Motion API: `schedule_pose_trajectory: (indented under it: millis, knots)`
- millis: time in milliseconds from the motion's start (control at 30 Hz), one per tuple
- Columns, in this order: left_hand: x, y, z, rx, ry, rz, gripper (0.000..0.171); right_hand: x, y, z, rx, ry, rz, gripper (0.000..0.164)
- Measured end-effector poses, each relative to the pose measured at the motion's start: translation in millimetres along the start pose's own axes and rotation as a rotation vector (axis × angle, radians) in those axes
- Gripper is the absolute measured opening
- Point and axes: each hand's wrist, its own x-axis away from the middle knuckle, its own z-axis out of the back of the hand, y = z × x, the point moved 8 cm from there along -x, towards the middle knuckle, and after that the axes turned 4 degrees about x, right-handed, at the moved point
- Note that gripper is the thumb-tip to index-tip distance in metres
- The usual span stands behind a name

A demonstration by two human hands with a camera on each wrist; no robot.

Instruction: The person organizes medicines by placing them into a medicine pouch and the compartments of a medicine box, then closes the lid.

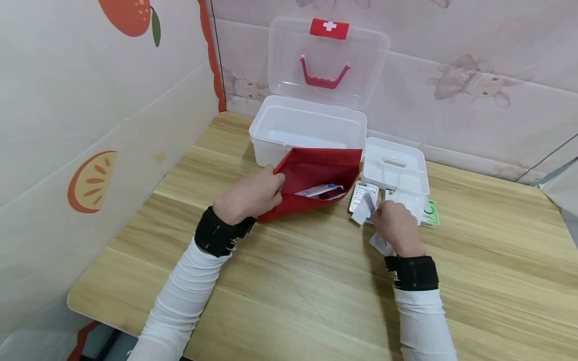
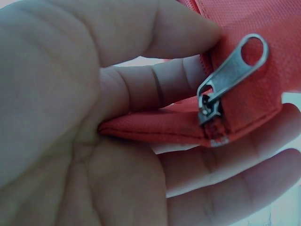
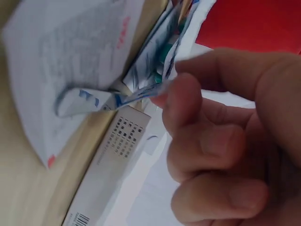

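My left hand (image 1: 247,194) grips a red zip pouch (image 1: 322,156) at its left end, the thumb outside and fingers spread around the edge. Its metal zipper pull (image 2: 230,73) shows in the left wrist view. The pouch gapes toward me, and a white-and-blue packet (image 1: 317,190) lies inside. Right of it, my right hand (image 1: 397,225) pinches a thin white-and-blue strip (image 3: 137,95) between thumb and index finger. Below the strip is a white printed packet (image 3: 84,52). A silver blister pack (image 1: 358,191) lies just beyond the hand.
A clear first-aid box (image 1: 311,113) stands open behind the pouch, its lid (image 1: 289,55) raised against the wall. To its right lies a white compartment tray (image 1: 417,173). A white carton (image 3: 101,165) and a green-and-white carton (image 1: 430,213) sit by the tray's front edge.
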Motion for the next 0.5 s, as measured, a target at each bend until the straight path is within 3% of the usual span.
schedule_pose_trajectory:
  millis: [267, 500]
  knots:
    - [0.5, 0.9, 0.6, 0.0, 0.0, -0.008, 0.008, 10, -1, 32, -0.023, 0.262, 0.016, 0.021]
    - [0.6, 0.9, 0.9, -0.002, 0.001, -0.015, 0.008, 23, -20, 58, -0.121, 0.476, 0.122, 0.021]
